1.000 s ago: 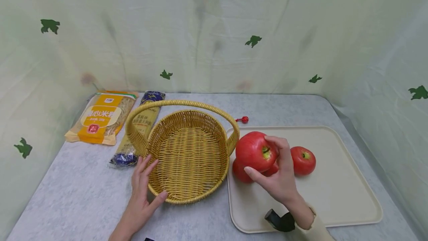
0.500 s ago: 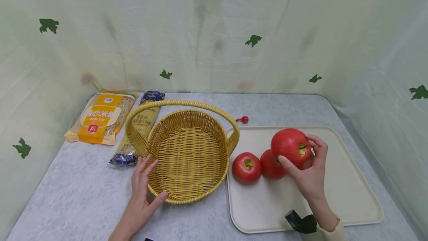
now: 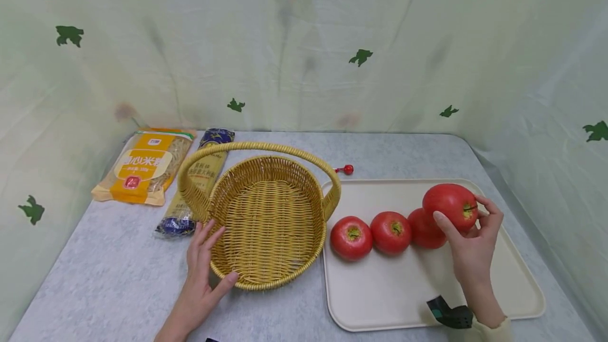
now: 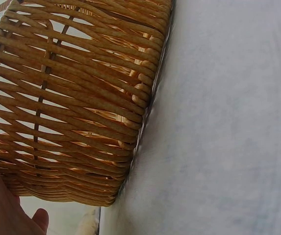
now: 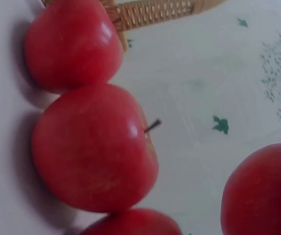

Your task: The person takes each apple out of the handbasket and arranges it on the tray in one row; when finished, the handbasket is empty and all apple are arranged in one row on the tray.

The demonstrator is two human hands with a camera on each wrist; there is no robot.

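Note:
My right hand (image 3: 477,244) pinches a red apple (image 3: 446,205) between thumb and fingers, above the right end of an apple row on a cream tray (image 3: 427,300). Below it, a tray apple (image 3: 425,231) is partly covered. Two others, a left apple (image 3: 351,238) and a middle apple (image 3: 391,232), lie beside it. In the right wrist view the held apple (image 5: 263,196) shows at lower right, apart from the row. My left hand (image 3: 201,273) rests with spread, fairly straight fingers on the rim of a round wicker basket (image 3: 268,226), whose woven side (image 4: 71,98) fills much of the left wrist view.
Behind the basket's arched handle (image 3: 261,145) lie a spaghetti pack (image 3: 204,173) and an orange-labelled noodle bag (image 3: 144,165). A small red object (image 3: 348,169) sits behind the tray. Leaf-patterned cloth (image 3: 304,67) hangs around the table's far sides.
My right hand has carried the apple rightward over the tray, uncovering the left and middle apples of the row. My left hand and the basket have stayed put.

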